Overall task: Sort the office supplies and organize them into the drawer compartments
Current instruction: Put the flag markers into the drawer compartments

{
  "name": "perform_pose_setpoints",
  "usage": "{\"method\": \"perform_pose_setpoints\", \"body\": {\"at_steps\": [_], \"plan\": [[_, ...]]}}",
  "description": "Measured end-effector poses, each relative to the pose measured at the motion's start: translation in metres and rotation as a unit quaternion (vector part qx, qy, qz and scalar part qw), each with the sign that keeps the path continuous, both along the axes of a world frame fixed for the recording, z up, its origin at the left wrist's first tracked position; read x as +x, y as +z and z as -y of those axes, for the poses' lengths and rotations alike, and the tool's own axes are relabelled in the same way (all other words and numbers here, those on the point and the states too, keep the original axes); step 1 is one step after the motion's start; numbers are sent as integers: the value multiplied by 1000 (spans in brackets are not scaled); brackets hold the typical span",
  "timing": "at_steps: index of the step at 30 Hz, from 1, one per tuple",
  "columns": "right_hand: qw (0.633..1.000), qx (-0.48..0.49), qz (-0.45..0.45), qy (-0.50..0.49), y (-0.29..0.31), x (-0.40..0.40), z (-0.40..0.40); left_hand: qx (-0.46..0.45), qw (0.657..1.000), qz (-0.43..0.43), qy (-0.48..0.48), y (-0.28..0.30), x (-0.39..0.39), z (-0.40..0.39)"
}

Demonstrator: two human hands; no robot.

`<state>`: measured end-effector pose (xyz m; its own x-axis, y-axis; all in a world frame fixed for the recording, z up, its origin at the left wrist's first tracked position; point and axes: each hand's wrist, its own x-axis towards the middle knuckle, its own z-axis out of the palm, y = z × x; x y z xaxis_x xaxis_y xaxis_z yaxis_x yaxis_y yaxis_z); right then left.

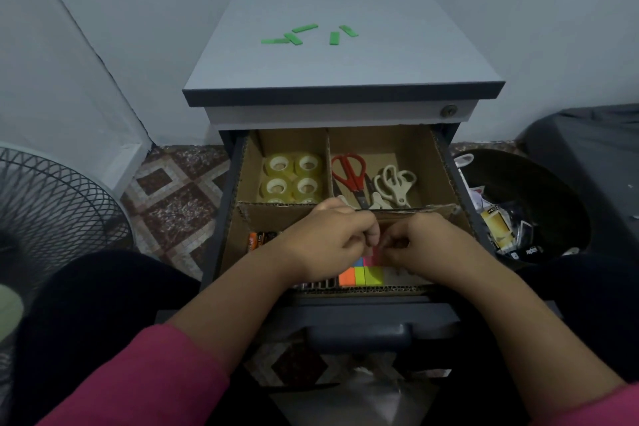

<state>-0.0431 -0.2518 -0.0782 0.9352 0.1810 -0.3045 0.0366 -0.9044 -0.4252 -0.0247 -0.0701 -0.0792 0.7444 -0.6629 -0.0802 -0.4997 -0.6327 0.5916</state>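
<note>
The open drawer [453,162] has cardboard dividers. Several clear tape rolls [292,176] fill the back left compartment. Red scissors [351,175] and cream scissors [394,185] lie in the back right one. In the front compartment sit batteries [257,240] at the left and coloured sticky-note pads [361,275]. My left hand [332,242] and my right hand [420,242] meet over the pads, fingers curled and pinching pink sticky notes [375,254]. Several green sticky-note strips [304,33] lie on the cabinet top [345,3].
A black fan grille [52,211] stands at the left on the patterned floor. A dark bin [525,211] with scraps of packaging sits at the right of the cabinet. The drawer handle [359,332] is near my body, between my knees.
</note>
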Motion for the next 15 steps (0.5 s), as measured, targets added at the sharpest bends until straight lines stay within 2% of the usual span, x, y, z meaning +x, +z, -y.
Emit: {"method": "perform_pose_setpoints", "body": {"at_steps": [3, 7, 10, 15], "plan": [[1000, 22, 19, -9, 8, -3, -1, -57, 998, 4, 9, 2, -1, -2], [996, 58, 58, -26, 24, -2, -3, -143, 987, 9, 76, 5, -3, -5], [989, 100, 97, -46, 40, 5, -6, -172, 977, 54, 114, 15, 1, -8], [980, 110, 160, -40, 75, 28, -11, -192, 958, 117, 180, 50, 21, -14]]}}
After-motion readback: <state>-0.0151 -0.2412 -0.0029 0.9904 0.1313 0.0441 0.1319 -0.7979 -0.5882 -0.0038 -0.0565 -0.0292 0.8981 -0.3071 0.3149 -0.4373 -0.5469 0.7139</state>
